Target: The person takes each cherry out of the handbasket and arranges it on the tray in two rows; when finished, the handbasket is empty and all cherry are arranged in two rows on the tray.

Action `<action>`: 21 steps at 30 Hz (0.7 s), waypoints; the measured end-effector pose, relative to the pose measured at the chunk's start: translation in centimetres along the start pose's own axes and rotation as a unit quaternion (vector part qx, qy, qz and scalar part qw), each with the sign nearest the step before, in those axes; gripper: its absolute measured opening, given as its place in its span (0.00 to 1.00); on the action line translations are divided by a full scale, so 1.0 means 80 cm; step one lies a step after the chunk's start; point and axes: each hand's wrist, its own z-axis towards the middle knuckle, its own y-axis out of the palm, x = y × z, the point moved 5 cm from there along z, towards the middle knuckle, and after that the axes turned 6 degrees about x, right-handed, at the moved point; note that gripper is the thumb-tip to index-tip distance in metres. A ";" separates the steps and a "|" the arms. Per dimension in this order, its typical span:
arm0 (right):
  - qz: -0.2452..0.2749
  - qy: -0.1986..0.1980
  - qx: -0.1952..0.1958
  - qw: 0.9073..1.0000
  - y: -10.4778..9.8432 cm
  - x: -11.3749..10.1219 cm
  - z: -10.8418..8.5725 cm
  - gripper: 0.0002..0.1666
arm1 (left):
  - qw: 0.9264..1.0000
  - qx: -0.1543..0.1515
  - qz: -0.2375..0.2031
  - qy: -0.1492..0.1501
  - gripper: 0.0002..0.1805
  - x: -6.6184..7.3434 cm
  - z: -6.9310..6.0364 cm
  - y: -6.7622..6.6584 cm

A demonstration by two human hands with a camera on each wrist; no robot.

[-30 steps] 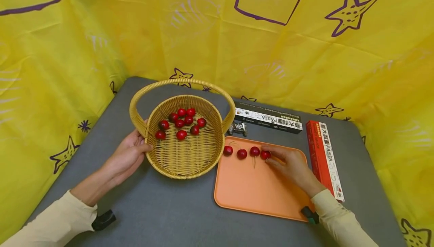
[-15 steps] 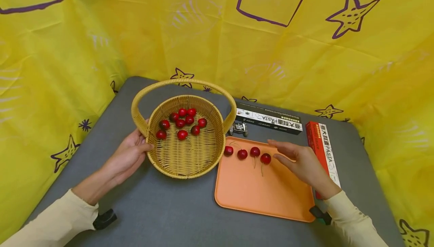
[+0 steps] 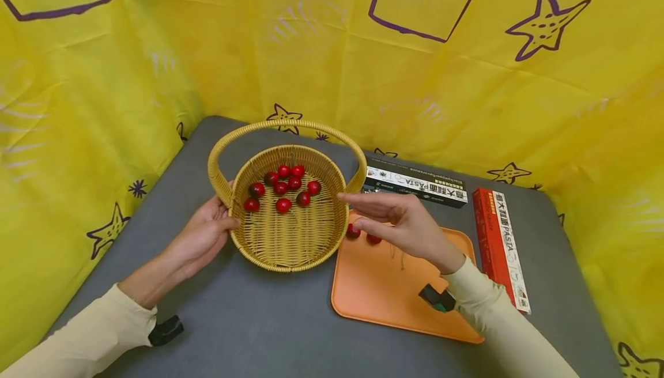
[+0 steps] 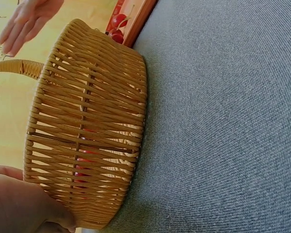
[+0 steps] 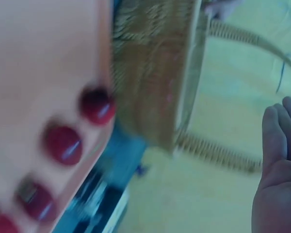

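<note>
A woven wicker basket (image 3: pixel 290 251) with a tall hoop handle stands on the grey table, several red cherries (image 3: pixel 283 205) lying inside. My left hand (image 3: pixel 202 234) grips its left rim beside the handle's foot, thumb on the rim. To the right, the orange tray (image 3: pixel 384 303) carries a row of cherries (image 5: pixel 63 144), seen blurred in the right wrist view. My right hand (image 3: pixel 402 225) hovers over the tray's far left part, fingers straight and holding nothing, its fingertips near the basket's right side. In the head view it hides some of the tray's cherries.
A black-and-white pasta box (image 3: pixel 415 185) lies behind the tray. At the tray's right lies a red-and-white pasta box (image 3: pixel 500 248). A small dark packet behind the tray is mostly covered by my right hand. Yellow patterned cloth (image 3: pixel 311 49) hangs around the table.
My right hand has let go of the rightmost cherry on the tray, drawn back right, then swung left toward the basket. My left hand keeps its grip on the basket.
</note>
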 end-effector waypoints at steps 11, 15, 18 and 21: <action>0.003 0.018 -0.064 0.998 0.082 0.041 0.096 0.29 | 1.000 -0.004 0.002 -0.004 0.51 0.002 0.000 0.001; -0.022 0.029 -0.081 0.996 0.100 0.063 0.117 0.28 | 1.000 -0.004 0.004 -0.003 0.51 0.001 -0.002 0.000; -0.052 0.031 -0.089 0.994 0.107 0.075 0.128 0.28 | 1.000 -0.004 0.002 -0.002 0.50 0.001 -0.002 0.000; -0.071 0.037 -0.103 0.991 0.112 0.084 0.134 0.28 | 1.000 -0.004 0.002 -0.006 0.50 0.002 -0.003 0.001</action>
